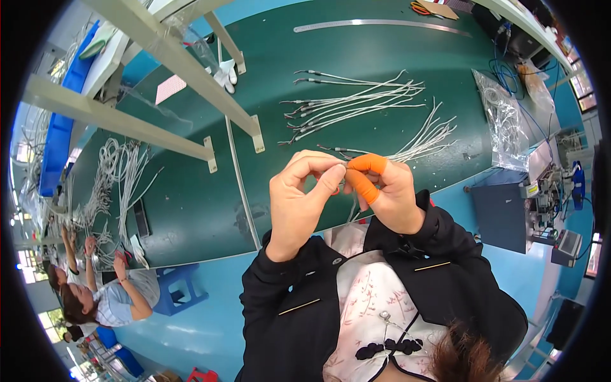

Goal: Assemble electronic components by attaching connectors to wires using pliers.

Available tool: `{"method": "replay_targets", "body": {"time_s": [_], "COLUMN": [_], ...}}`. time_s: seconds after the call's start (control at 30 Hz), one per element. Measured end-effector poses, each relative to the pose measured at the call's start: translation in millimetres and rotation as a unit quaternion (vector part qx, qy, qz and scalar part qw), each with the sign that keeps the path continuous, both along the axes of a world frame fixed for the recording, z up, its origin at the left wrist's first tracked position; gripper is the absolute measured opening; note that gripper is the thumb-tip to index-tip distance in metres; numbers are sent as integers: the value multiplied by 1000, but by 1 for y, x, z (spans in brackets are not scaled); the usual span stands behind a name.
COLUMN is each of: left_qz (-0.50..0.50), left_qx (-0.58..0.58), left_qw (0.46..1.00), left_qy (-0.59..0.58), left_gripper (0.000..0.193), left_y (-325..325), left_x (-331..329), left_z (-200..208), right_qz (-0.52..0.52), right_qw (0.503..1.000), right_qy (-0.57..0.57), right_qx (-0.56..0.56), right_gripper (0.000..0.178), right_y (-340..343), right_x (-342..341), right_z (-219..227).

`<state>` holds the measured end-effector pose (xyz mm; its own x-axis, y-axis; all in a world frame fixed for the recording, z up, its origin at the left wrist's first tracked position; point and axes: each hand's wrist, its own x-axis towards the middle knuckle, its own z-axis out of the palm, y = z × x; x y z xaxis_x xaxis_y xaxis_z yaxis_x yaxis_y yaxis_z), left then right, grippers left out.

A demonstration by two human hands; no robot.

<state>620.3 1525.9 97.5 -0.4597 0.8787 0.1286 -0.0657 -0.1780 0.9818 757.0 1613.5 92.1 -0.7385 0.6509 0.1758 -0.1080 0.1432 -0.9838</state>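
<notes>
My left hand (300, 200) and my right hand (396, 194) meet at the table's near edge, thumbs and forefingers pinched together. Orange finger covers sit on the right thumb and forefinger. Between the fingertips is the thin wire end of a cable; its light grey length (354, 209) hangs below the hands, and a bit of red shows under them. The exact grip is hidden by the fingers. Just beyond lies a bunch of white cables (420, 143) with dark stripped ends. Farther off, several more white cables (356, 105) are spread in loose rows.
A steel ruler (382, 23) lies at the far side of the green table (267, 57). Clear plastic bags (503, 121) are at the right, near a machine (541, 191). White frame posts (184, 76) stand left; beyond them, co-workers (108, 293) handle cable bundles (111, 172).
</notes>
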Motion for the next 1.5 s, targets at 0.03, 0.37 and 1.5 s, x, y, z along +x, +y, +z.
{"method": "replay_targets", "body": {"time_s": [0.03, 0.37, 1.5], "left_qz": [18, 305, 145], "left_qx": [6, 96, -39], "left_qw": [999, 746, 988], "left_qy": [51, 584, 40], "left_gripper": [15, 18, 4], "left_y": [0, 9, -21], "left_x": [0, 6, 12], "left_z": [0, -14, -9], "right_qz": [-4, 39, -73], "right_qw": [1000, 961, 982], "right_qy": [-8, -33, -8], "right_qx": [11, -271, 171], "right_gripper": [11, 13, 18], "right_y": [0, 3, -23], "right_x": [-1, -11, -12], "right_z": [1, 12, -18]}}
